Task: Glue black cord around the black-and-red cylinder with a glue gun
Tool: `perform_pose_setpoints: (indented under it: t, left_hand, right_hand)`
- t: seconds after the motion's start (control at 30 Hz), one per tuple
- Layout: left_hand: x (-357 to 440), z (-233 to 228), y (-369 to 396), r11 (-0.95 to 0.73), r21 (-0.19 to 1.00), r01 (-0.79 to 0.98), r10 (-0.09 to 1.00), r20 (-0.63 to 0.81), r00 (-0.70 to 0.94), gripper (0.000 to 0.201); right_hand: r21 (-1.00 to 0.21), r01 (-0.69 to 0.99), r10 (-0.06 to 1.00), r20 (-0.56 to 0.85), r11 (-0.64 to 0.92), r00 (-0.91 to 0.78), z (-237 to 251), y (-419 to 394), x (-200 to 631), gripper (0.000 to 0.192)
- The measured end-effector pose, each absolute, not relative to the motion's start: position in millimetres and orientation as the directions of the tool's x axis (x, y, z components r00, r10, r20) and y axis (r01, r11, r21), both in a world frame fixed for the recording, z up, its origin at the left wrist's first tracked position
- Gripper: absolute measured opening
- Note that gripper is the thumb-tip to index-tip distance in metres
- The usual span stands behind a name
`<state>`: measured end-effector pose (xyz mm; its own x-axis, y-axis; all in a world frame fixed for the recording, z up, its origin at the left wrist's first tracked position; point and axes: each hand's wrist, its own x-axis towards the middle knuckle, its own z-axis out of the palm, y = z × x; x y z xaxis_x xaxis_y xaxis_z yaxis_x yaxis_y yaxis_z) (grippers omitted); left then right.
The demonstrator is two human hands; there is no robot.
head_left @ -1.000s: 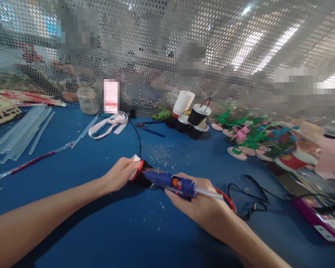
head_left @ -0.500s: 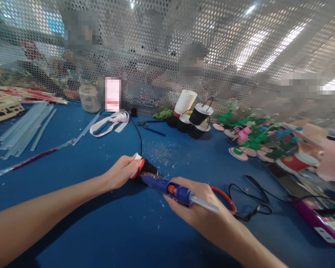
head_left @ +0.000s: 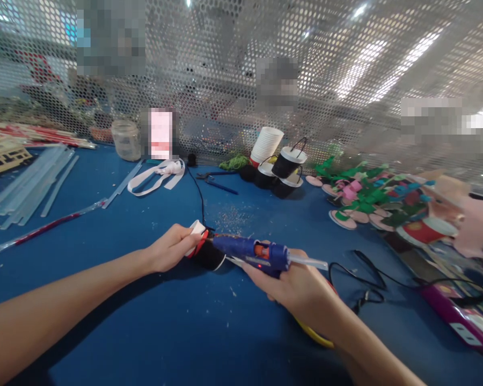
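Glue gun sits gripped in our right hand, nozzle at the black cup our left hand clasps mid-bench.

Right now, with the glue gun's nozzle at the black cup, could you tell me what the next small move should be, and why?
Probably a light squeeze of the trigger. The right hand grips the blue glue gun, its nozzle touching the black cup near the red rim, while the left hand steadies that cup on the blue table. A glue stick sits loaded at the back.
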<state>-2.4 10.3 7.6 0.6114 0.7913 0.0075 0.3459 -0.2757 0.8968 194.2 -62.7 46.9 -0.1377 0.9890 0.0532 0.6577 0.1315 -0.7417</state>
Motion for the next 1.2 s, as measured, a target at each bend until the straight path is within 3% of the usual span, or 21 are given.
perform_pose_setpoints:
  t: [0.1,0.27,0.37,0.53,0.87,1.2]
  left_hand:
    - [-3.8,8.3,10.0,-0.321,0.883,0.342,0.772,0.035,0.635,0.035]
    - [-4.8,11.2,8.6,-0.350,0.883,0.314,0.752,0.065,0.656,0.035]
    - [-5.3,11.2,8.7,-0.385,0.873,0.301,0.724,0.083,0.685,0.035]
    - [-5.6,9.1,9.7,-0.394,0.873,0.287,0.726,0.105,0.679,0.035]
    - [-6.7,6.9,10.1,-0.430,0.858,0.279,0.711,0.131,0.691,0.036]
    - [-4.5,5.8,10.5,-0.406,0.866,0.291,0.736,0.121,0.666,0.035]
  right_hand:
    - [-0.761,0.638,0.987,0.022,0.119,-0.158,53.3,-61.2,193.5,0.017]
    - [-0.772,0.635,0.998,-0.059,-0.034,-0.018,54.7,-59.7,193.5,0.030]
    - [-0.782,0.621,0.992,-0.112,-0.053,-0.056,53.1,-59.5,194.6,0.028]
    - [-0.750,0.645,0.987,-0.160,-0.144,0.035,56.1,-57.8,194.6,0.028]
    - [-0.759,0.645,0.991,-0.135,-0.093,-0.015,51.9,-55.6,197.7,0.028]
    - [-0.744,0.662,0.995,0.043,0.090,-0.086,51.8,-60.2,195.1,0.025]
